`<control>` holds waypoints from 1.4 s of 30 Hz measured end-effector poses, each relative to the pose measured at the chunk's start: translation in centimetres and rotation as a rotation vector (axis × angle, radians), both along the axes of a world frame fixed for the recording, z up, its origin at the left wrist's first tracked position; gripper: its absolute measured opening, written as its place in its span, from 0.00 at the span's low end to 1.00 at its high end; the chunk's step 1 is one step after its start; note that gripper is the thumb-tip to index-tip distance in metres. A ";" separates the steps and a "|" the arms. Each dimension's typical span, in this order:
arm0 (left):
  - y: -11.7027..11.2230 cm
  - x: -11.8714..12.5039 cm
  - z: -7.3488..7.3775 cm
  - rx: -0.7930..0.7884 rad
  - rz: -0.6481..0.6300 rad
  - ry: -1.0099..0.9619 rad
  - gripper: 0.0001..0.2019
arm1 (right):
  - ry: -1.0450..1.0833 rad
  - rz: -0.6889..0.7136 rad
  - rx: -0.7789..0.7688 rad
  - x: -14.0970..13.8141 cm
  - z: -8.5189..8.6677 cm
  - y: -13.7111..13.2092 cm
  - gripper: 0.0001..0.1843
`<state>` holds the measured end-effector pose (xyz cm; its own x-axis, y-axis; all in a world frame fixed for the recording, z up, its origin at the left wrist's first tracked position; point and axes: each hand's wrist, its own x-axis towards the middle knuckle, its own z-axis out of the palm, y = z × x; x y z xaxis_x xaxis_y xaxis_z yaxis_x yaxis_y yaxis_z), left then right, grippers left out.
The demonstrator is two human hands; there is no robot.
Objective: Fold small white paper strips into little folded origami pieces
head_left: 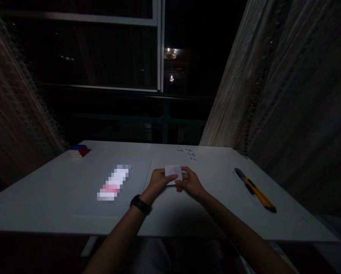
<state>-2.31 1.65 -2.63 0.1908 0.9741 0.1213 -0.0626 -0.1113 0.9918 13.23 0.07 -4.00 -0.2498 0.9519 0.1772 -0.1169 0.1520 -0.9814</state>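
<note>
A small folded white paper (173,172) is held between both hands just above the white table (45,190), near its middle. My left hand (158,180) pinches the paper's left side, thumb on top; a black watch sits on that wrist. My right hand (189,182) grips the paper's right side with fingers curled round it. Part of the paper is hidden by my fingers.
A grey sheet (136,171) with a blurred-out patch lies left of my hands. A yellow-and-black utility knife (256,190) rests at the right. A red, white and blue block (78,150) is at the far left corner. Small paper scraps (189,153) lie behind my hands. Curtains flank a dark window.
</note>
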 end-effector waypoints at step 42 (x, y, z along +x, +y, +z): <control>-0.2 0.0 0.0 -0.034 -0.031 0.042 0.16 | -0.119 0.082 0.014 -0.7 -0.7 -0.3 0.28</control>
